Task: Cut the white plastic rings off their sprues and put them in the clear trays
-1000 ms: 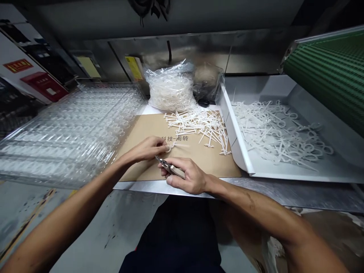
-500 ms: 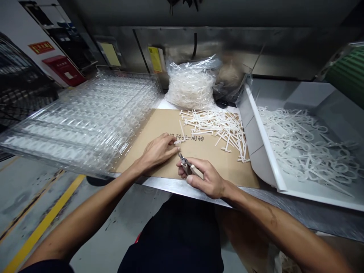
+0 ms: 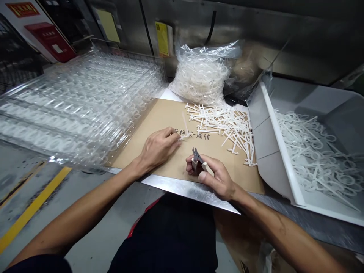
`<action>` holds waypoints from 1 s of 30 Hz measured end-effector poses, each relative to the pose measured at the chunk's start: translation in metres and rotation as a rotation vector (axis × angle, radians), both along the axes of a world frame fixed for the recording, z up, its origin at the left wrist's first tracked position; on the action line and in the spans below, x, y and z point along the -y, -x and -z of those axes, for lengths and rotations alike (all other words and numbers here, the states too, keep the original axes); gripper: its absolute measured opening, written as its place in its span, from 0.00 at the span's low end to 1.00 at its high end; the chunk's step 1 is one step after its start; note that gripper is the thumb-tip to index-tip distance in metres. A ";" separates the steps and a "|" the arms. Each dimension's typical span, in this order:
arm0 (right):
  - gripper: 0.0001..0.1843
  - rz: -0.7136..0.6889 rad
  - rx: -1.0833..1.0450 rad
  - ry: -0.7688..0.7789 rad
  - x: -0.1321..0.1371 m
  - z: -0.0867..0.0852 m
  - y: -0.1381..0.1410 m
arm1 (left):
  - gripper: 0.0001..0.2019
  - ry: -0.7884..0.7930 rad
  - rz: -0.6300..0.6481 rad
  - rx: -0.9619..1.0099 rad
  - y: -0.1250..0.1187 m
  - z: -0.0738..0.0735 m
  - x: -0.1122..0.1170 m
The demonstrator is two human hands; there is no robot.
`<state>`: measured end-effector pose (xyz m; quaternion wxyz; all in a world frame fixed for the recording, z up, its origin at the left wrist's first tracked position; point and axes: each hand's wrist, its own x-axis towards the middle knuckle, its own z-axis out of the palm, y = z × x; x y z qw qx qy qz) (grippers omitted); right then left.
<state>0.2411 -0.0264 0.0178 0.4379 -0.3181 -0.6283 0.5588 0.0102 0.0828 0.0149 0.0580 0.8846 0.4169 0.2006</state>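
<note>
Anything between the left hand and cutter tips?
Bare cardboard, as the head view shows; the left hand and cutters are apart.

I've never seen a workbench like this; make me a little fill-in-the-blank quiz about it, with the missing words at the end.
1. The pliers are held on the person's ____ side.
2. The left hand touches a small plastic piece whose colour is ____.
3. The printed writing on the cardboard is ____ in colour.
4. The long yellow stripe runs along the ____.

Missing words: right; white; black; floor.
</note>
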 end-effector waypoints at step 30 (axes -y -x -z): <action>0.19 0.069 0.353 0.176 0.004 -0.033 -0.006 | 0.10 0.055 -0.068 0.785 -0.012 -0.006 0.052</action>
